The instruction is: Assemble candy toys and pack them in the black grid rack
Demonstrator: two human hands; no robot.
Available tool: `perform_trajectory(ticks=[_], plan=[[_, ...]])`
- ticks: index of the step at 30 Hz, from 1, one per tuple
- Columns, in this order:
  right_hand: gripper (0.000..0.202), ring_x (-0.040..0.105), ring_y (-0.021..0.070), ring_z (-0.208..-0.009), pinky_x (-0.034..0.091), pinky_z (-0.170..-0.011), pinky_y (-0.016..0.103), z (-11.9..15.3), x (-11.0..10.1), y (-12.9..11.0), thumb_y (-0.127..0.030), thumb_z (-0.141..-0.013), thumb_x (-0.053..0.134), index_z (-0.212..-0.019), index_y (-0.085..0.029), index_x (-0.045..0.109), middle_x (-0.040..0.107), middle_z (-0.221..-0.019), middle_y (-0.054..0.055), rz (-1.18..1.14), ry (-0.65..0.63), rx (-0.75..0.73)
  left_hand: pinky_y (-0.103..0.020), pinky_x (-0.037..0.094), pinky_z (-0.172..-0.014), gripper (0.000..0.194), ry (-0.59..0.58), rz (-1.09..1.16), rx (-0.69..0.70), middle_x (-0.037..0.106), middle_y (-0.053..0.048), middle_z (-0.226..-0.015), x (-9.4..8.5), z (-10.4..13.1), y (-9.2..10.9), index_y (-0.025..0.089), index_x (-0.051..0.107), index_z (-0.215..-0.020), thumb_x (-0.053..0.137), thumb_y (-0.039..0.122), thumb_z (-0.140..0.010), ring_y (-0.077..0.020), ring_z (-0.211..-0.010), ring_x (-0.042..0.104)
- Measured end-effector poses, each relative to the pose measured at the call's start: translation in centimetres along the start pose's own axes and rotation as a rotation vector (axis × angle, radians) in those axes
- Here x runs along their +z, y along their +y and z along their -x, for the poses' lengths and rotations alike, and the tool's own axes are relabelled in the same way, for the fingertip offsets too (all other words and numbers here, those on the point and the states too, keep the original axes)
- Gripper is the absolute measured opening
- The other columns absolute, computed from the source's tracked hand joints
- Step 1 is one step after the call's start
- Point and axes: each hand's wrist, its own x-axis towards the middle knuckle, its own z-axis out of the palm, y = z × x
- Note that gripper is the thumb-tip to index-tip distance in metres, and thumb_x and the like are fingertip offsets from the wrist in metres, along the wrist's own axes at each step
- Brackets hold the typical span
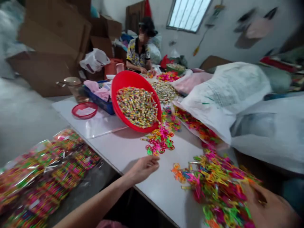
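Note:
My left hand [144,167] is over the near part of the white table, its fingers curled together. Whatever they hold, if anything, is too small to make out. Just beyond the fingertips lies a small heap of bright plastic pieces [161,141] in pink, green, yellow and red. At the lower right, my right hand [268,202] is against a larger heap of similar coloured plastic pieces [220,183]; blur and the pieces hide its fingers. A red basin [116,104] leans tilted toward me, full of short multicoloured sticks [137,106].
A white sack [228,85] spills more plastic pieces at the right. Left of the basin are a small red tray [84,116] and a blue basket [104,103]. Packed clear bags [52,177] lie beyond the table's left edge. Another person [140,50] sits at the far end.

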Motion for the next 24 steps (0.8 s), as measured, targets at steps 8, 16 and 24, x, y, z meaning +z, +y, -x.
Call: perform_trajectory(ticks=[8,16,24], plan=[[0.032,0.053,0.0244,-0.095,0.040,-0.079,0.033,-4.9,10.5,-16.7,-0.014,-0.083,0.041,-0.110,-0.015,0.057,0.057,-0.104,0.014,-0.079,-0.321,-0.351,-0.026,0.045,-0.067,0.028,-0.083,-0.469,0.045,0.065,-0.006,-0.087,0.4,-0.5,-0.7,0.015,0.061,-0.102,0.052,0.021,-0.077,-0.0156,-0.075,0.059],[0.048,0.052,0.0232,-0.101,0.042,-0.081,0.031,-6.4,17.2,-16.8,-0.012,-0.082,0.043,-0.130,-0.014,0.040,0.054,-0.114,0.014,-0.207,-0.384,-0.364,-0.033,0.039,-0.090,0.029,0.208,-1.173,0.103,0.059,-0.011,-0.107,-5.8,-7.6,0.0,0.016,0.058,-0.105,0.040,0.011,-0.083,-0.0220,-0.103,0.053],[0.027,0.058,0.0228,-0.084,0.042,-0.078,0.033,-2.3,15.1,-9.6,-0.013,-0.083,0.041,-0.100,-0.010,0.061,0.061,-0.087,0.012,-0.016,-0.378,-0.225,-0.033,0.040,-0.083,0.030,0.117,-1.236,-0.033,0.058,-0.012,-0.101,-5.5,-8.6,-0.8,0.016,0.057,-0.096,0.041,0.001,-0.076,-0.0222,-0.096,0.056]])
